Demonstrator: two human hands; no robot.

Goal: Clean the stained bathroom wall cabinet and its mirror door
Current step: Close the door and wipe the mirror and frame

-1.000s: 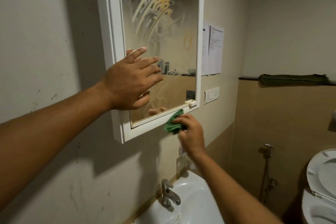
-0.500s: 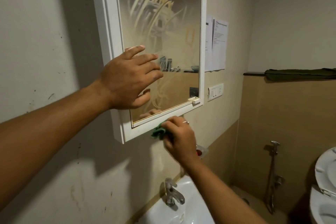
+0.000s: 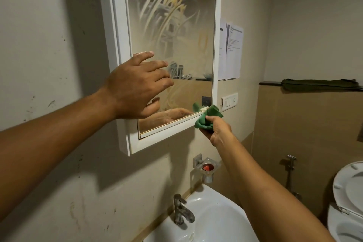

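A white wall cabinet (image 3: 115,49) hangs on the left wall. Its mirror door (image 3: 182,49) is smeared with pale swirling streaks. My left hand (image 3: 137,88) lies flat against the lower left of the mirror with fingers straight and spread. My right hand (image 3: 216,130) grips a bunched green cloth (image 3: 205,122) and holds it against the lower right corner of the white door frame, by the small door tab. The cloth's reflection shows in the glass.
A white sink (image 3: 212,220) with a steel tap (image 3: 181,210) sits below the cabinet. A wall holder with a red item (image 3: 207,168) hangs above the sink. Papers (image 3: 230,53) and a switch plate (image 3: 228,101) are right of the cabinet. A toilet (image 3: 347,198) stands at right.
My right hand has slid the green cloth rightward along the bottom frame, from under the middle of the mirror to its lower right corner. My left hand stays on the glass.
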